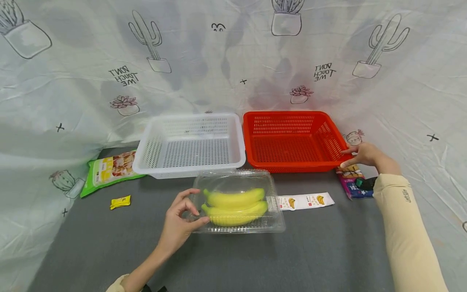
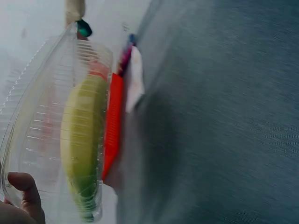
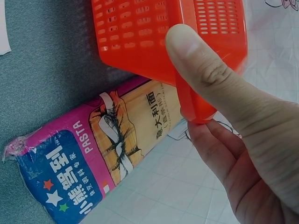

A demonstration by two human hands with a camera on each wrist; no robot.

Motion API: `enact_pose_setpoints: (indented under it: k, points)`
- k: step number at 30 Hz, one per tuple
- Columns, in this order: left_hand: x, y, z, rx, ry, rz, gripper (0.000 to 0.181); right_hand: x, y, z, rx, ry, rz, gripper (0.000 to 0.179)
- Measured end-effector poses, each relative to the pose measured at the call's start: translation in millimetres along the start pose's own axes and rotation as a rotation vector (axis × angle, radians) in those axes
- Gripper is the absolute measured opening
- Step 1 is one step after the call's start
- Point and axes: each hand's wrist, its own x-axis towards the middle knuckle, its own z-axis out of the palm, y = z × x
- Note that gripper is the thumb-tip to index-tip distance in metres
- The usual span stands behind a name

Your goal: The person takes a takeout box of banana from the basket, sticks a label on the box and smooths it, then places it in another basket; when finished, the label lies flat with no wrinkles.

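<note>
My left hand (image 1: 179,217) grips the left edge of a clear plastic clamshell box (image 1: 233,181), thumb in front and fingers behind. Two yellow bananas (image 1: 235,207) lie inside the box, which is lifted above the table in the left wrist view. My right hand (image 1: 368,156) pinches the right rim of the red basket (image 1: 295,165), thumb over the rim and fingers beneath it, as the right wrist view shows. Under that hand lies a pasta packet (image 3: 98,154), partly hidden by the basket.
A white basket (image 1: 189,168) stands left of the red one. Beside it lies a green snack bag (image 1: 113,170), with a small yellow packet (image 1: 120,202) nearer the front. A white strip with banana pictures (image 1: 306,201) lies right of the box. Patterned cloth (image 1: 226,73) hangs behind.
</note>
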Motion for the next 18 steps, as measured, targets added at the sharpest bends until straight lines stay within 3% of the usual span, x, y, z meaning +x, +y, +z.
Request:
enact_pose_setpoints:
  k: [11,15,18]
  points:
    - [-15.4,-22.9,-14.1,0.088,0.07,0.004,0.039,0.6,2.1,2.0,-0.008,-0.01,-0.003,0.073]
    - [-22.2,-37.8,-25.0,0.19,0.082,-0.007,0.039,1.6,2.3,2.1,-0.014,-0.023,0.0,0.074]
    - [-24.1,-43.4,-34.4,0.267,0.043,-0.018,0.038,2.1,1.6,1.0,-0.015,-0.017,0.004,0.074]
